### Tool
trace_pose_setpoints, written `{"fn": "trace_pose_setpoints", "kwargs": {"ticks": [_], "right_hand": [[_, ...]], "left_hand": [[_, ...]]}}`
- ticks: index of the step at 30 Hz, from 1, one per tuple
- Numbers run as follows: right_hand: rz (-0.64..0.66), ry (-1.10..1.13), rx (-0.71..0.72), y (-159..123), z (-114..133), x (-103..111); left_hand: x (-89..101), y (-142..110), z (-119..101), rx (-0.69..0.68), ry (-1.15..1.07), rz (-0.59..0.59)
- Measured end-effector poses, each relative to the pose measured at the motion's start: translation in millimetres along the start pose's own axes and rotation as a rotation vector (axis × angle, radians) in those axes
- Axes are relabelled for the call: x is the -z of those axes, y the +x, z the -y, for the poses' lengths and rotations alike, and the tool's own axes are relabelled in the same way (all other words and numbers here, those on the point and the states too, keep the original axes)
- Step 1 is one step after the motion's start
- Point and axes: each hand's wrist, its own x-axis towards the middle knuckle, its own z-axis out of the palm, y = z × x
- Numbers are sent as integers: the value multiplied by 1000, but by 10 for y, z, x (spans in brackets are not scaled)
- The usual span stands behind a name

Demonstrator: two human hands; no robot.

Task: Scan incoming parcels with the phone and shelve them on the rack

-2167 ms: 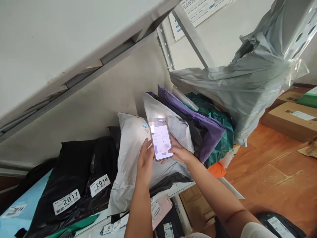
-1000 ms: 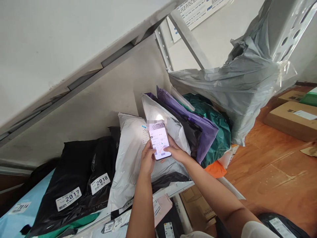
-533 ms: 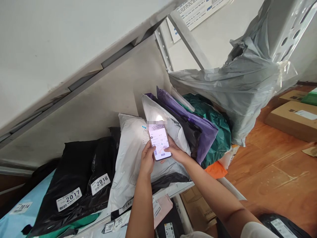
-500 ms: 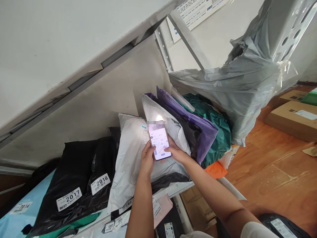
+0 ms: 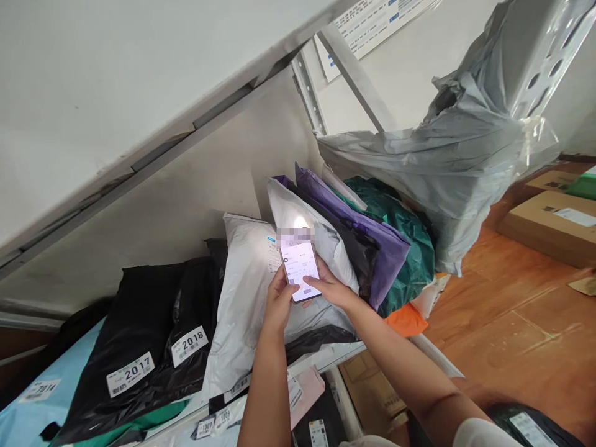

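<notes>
With left hand [image 5: 278,303] and right hand [image 5: 333,288] gripping phone [image 5: 298,264] just below frame centre, over white parcel [image 5: 246,267]; probably best to brace from behind, tap lightly, avoid tilting sideways

- parcel storeroom or pickup point, by the look of it
- metal rack [image 5: 307,93] with bagged parcels [image 5: 149,316] packed side by side
- numbered barcode labels [image 5: 130,374], e.g. 2017, 2018
- cartons [image 5: 544,226] on floor [image 5: 503,329]
- printed wall notice [image 5: 372,28]

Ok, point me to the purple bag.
In the head view, the purple bag is right of centre, to the right of the phone, with a black bag at its left and a green bag at its right.
</notes>
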Motion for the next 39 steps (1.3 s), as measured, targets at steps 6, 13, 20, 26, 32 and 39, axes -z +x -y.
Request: {"fn": "trace_pose_setpoints", "kwargs": {"ticks": [6, 13, 20, 26, 32, 39], "right_hand": [[-5, 30, -16, 15, -23, 24], [6, 46, -32, 27, -5, 18], [9, 88, -26, 31, 1, 15], [15, 108, -29, 39, -15, 28], [20, 98, -36, 32, -25, 39], [28, 100, -31, 35, -31, 45]], "left_hand": [[10, -15, -1, 25, -65, -10], [-19, -11, -25, 40, -94, -24], [-23, -17, -41, 48, -125, -33], [4, -19, -29, 45, -84, -20], [45, -14, 15, -17, -2, 54], [63, -22, 38, -78, 26, 86]]}}
